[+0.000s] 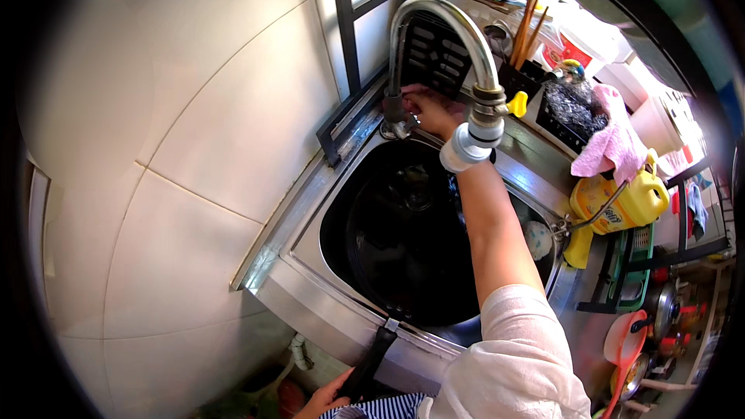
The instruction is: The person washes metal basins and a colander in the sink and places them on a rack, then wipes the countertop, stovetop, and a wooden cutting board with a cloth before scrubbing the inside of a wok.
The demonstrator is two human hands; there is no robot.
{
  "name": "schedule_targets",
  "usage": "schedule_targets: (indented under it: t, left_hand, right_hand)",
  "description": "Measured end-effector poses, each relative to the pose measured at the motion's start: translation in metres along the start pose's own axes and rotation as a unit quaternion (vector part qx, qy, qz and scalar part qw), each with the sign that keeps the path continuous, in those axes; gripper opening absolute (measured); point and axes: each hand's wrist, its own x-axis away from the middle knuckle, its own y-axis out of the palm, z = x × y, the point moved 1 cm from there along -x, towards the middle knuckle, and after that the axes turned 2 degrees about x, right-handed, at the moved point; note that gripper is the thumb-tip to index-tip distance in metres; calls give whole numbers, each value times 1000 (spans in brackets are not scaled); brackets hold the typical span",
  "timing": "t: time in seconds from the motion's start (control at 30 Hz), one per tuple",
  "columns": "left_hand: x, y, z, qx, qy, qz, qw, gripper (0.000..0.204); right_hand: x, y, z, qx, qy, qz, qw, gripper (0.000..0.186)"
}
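The pan in mid-frame is showing glossy black, its handle at bottom centre matching in black. The sink is presenting silver. The tap, upper centre, is displaying silver above a white nozzle. Wall tiles at left are reading cream. At right, the cloth is showing pink, the jug yellow. At lower centre, the sleeve is appearing off-white, the garment striped dark and white.

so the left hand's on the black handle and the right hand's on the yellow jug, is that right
Not quite: the head view shows the right hand at the base of the tap, away from the yellow jug. The left hand is on the black handle.
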Motion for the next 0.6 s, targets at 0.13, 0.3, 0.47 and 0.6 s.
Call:
schedule_targets:
  t: [0.13, 0.3, 0.47, 0.6]
  left_hand:
    - [4, -4, -7, -18, 30, 10, 999, 64]
    - [7, 15, 27, 7, 53, -24, 998, 60]
    - [3, 12, 16, -14, 100, -23, 995, 58]
    - [3, 14, 14, -5, 112, -14, 994, 57]
  right_hand:
    - [35, -28, -46, -124, 132, -59, 982, 51]
    - [79, -40, -40, -228, 78, 83, 967, 37]
    - [135, -53, -116, -539, 262, 50, 799, 29]
    - [171, -28, -161, -523, 286, -12, 803, 34]
